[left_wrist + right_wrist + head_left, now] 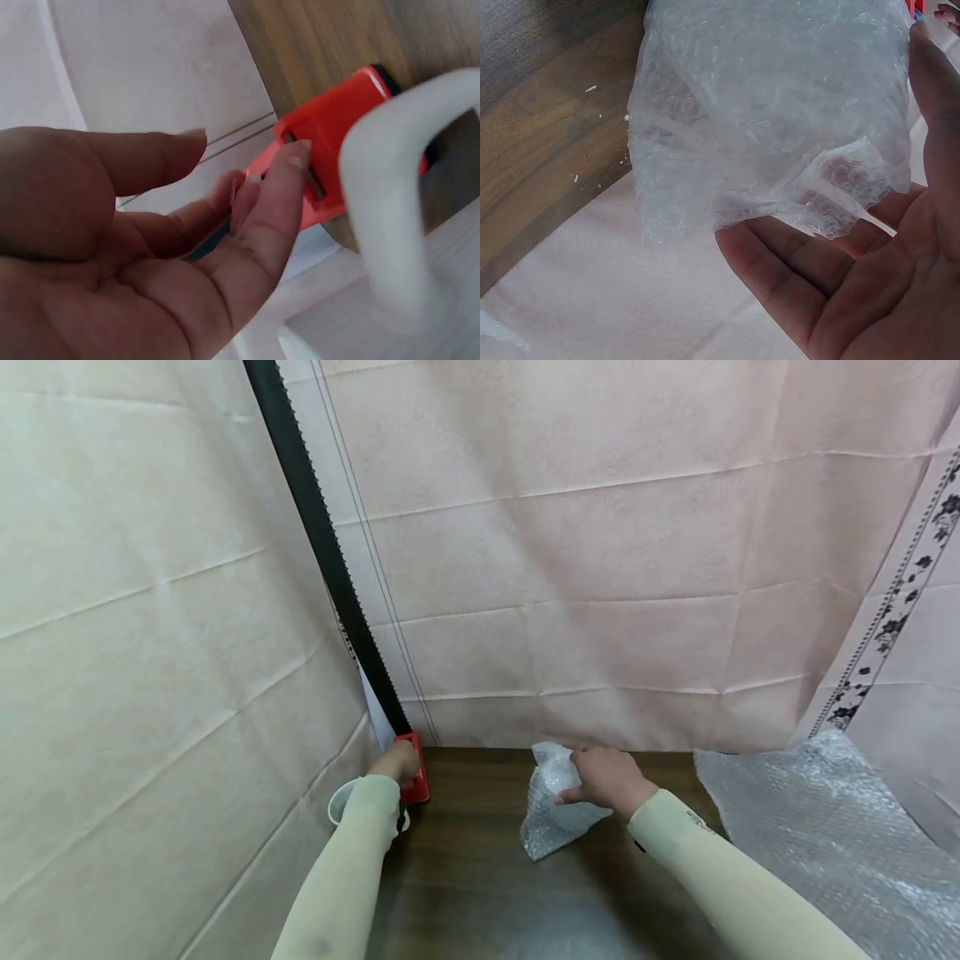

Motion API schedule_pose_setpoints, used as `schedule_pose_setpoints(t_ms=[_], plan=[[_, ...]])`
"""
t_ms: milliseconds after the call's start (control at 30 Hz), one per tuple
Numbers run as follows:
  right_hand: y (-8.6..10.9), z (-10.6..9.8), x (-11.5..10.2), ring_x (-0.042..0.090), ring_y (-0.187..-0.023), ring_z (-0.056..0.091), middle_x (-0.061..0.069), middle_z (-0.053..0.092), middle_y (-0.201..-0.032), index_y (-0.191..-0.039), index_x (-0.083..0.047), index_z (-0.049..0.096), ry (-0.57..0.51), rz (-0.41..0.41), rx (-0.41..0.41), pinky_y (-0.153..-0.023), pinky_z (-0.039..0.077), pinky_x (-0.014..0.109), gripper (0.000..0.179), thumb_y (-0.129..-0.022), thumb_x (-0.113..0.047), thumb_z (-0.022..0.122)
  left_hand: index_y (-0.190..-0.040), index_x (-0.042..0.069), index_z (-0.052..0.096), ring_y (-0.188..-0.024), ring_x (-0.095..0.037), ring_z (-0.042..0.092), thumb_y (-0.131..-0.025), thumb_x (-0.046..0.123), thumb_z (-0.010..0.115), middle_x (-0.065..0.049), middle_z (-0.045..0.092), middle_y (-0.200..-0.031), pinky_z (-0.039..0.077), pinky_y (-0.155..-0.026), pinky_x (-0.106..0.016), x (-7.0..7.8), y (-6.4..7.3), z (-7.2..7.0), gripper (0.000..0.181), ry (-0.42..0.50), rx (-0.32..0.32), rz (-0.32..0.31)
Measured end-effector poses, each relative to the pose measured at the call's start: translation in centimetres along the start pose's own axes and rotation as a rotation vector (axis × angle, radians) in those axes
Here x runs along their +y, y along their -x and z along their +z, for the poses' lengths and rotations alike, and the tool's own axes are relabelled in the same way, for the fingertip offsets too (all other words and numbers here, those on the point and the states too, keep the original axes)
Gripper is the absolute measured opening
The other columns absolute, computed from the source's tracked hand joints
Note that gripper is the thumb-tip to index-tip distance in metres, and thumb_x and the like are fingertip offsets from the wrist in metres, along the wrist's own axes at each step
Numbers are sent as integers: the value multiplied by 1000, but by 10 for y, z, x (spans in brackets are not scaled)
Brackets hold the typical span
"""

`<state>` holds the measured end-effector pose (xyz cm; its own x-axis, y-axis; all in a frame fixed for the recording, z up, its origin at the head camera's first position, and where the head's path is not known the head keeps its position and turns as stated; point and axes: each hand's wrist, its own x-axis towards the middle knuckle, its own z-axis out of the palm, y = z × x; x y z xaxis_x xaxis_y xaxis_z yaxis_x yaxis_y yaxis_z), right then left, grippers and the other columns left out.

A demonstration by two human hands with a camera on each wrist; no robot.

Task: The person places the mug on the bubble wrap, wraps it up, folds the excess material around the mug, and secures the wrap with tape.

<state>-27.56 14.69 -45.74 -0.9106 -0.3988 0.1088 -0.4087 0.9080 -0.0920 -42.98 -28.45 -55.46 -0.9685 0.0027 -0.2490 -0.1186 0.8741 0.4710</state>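
My left hand (397, 762) is at a red tape dispenser (322, 127) by the back left corner of the table. Its fingers are loosely bent, with one fingertip on the red body beside a narrow slot, while the thumb stands apart from them. Part of the dispenser is hidden behind the fingers. In the middle, my right hand (606, 781) holds a bundle in clear bubble wrap (553, 810), thumb on one side and fingers on the other. A folded, crumpled flap of the wrap shows near those fingers in the right wrist view. The wrapped contents are hidden.
A white mug (337, 806) stands beside the dispenser, its handle (382, 157) close to the left hand. Loose bubble wrap (825, 827) spreads over the right side. Pale cloth (600, 568) hangs behind the dark wooden table (480, 893). Small white scraps lie on the wood.
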Motion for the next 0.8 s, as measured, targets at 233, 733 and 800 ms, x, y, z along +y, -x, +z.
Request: schedule_pose_setpoints(t_ms=[233, 733, 800], plan=[[-2, 1, 1, 18, -74, 64, 4, 73, -89, -106, -6, 76, 14, 11, -11, -69, 62, 46, 61, -86, -60, 95, -88, 10, 74, -92, -40, 67, -107, 17, 62, -9, 72, -92, 62, -73, -43, 14, 2, 18, 24, -115, 109, 3], [0, 4, 5, 21, -76, 70, 6, 75, -96, -112, -6, 77, 44, -17, 9, -68, 64, 47, 63, -88, -63, 92, -110, -9, 78, -104, -36, 63, -107, 17, 65, -26, 77, -120, 53, -111, -62, 19, 19, 55, 29, -89, 143, 22], [0, 5, 5, 23, -78, 72, 8, 75, -99, -115, -4, 78, 45, -20, 4, -69, 64, 48, 65, -89, -63, 91, -119, -14, 74, -105, -37, 60, -106, 12, 65, -28, 73, -123, 56, -106, -59, 44, 70, 46, 30, -59, 171, -11]])
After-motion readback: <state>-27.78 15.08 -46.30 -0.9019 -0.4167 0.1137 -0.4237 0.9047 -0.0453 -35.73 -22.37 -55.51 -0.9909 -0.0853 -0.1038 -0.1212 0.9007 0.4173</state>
